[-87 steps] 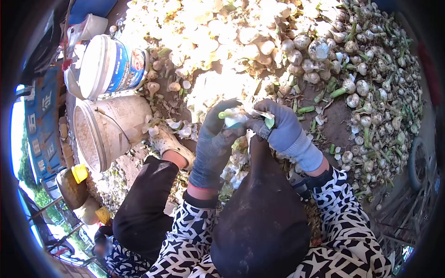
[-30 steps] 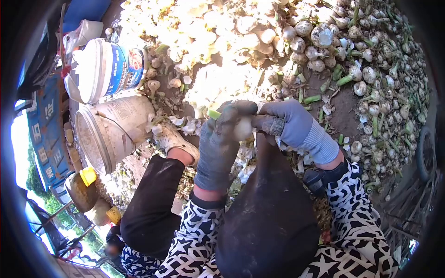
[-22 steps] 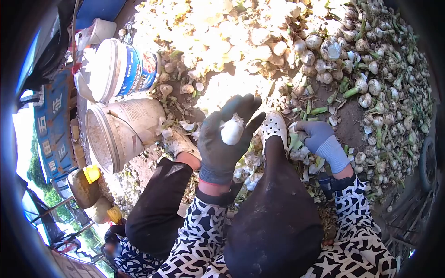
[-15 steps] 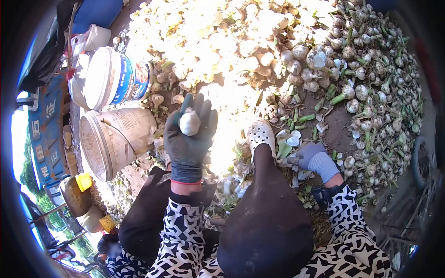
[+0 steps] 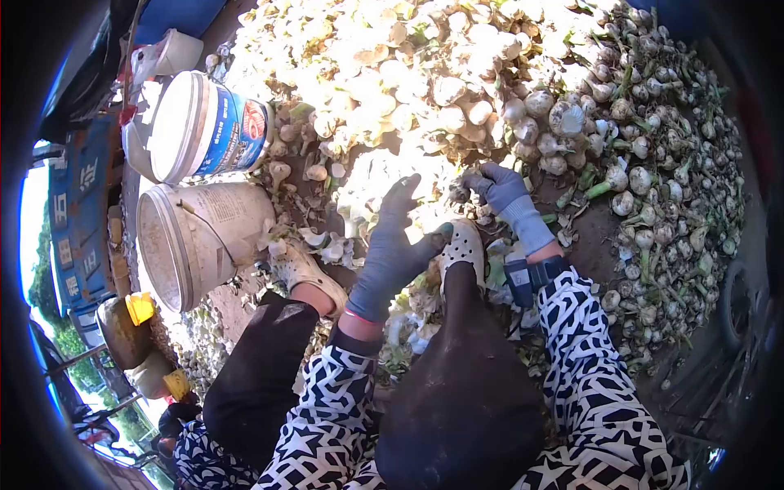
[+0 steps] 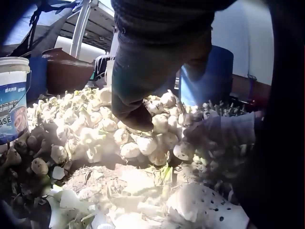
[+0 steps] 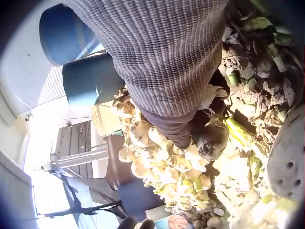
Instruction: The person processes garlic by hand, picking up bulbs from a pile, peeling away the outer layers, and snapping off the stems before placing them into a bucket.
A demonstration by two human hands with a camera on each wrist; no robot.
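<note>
My gloved left hand (image 5: 392, 257) is over the ground beside the shoe, its fingers and thumb spread and nothing between them; in the left wrist view the hand (image 6: 147, 67) hangs before the garlic heap (image 6: 90, 129). At the near edge of the garlic heap (image 5: 539, 102), my gloved right hand (image 5: 506, 196) curls its fingers at a dark, soil-covered bulb. That bulb (image 7: 212, 139) shows in the right wrist view against the fingers of the right hand (image 7: 176, 126); the glove cuff hides part of the grip.
Left of the legs lie a tilted white bucket (image 5: 224, 216) and a labelled bucket (image 5: 229, 131). A perforated shoe (image 5: 462, 249) stands between the hands, with peelings (image 5: 408, 327) around it. Blue barrels (image 6: 207, 76) stand behind the heap. Another person (image 5: 204, 457) is at the lower left.
The clean white bulb has left my left palm, and that hand has moved rightward with its palm turned down. My right hand has moved up and left from the peelings to the dirty bulb.
</note>
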